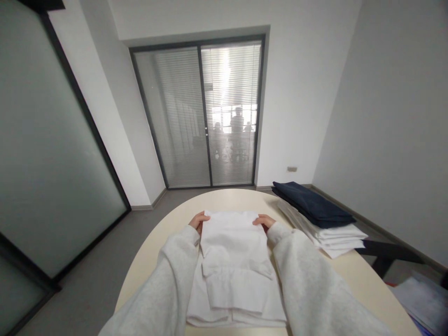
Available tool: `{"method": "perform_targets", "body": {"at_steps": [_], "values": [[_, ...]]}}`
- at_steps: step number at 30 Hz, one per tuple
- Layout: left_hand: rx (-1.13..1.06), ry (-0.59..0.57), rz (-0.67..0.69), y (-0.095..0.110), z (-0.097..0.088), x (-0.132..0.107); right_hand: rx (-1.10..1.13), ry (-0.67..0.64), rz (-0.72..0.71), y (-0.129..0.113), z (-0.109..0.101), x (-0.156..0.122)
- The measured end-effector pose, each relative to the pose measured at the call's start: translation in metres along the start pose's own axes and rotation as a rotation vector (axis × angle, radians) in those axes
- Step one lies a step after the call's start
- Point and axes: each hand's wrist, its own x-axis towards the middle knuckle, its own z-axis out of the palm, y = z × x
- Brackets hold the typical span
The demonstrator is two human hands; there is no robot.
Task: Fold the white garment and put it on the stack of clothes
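Note:
A white shirt (233, 242) lies on the table in front of me, folded into a narrow panel at the far end. What looks like a sleeve with a wide cuff (236, 287) is laid back over its wider near part. At the far left corner, my left hand (199, 220) pinches the cloth, thumb on top and fingers underneath. My right hand (265, 221) grips the far right corner the same way. Grey sleeves cover both wrists. The fingertips under the fabric are hidden.
On the right of the round cream table (157, 238), a dark navy folded garment (311, 203) rests on a stack of white folded cloth (341, 238). A black chair part (388, 252) stands beyond the right edge. Glass doors with blinds (231, 163) are ahead, with blurred figures behind them.

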Motion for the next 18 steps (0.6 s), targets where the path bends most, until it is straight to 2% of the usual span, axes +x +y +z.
{"method": "perform_targets", "body": {"at_steps": [3, 5, 9, 11, 14, 16, 18], "values": [[0.09, 0.018, -0.025, -0.009, -0.007, 0.004, -0.097, 0.024, 0.057, 0.005, 0.001, 0.004], [0.181, 0.065, 0.016, -0.015, -0.01, 0.009, -0.161, 0.071, 0.021, 0.011, 0.001, 0.01], [0.298, 0.115, 0.156, -0.021, -0.009, 0.019, -0.278, 0.223, -0.27, 0.023, -0.006, 0.026], [0.323, 0.125, 0.194, -0.023, -0.01, 0.025, -0.319, 0.29, -0.342, 0.029, -0.01, 0.034], [0.406, 0.173, 0.234, -0.026, -0.015, 0.032, -0.36, 0.374, -0.301, 0.033, -0.013, 0.042], [0.474, 0.268, 0.25, -0.025, -0.02, 0.034, -0.354, 0.439, -0.265, 0.032, -0.015, 0.042], [0.491, 0.355, 0.203, -0.02, -0.024, 0.029, -0.242, 0.411, -0.225, 0.028, -0.016, 0.034]]}}
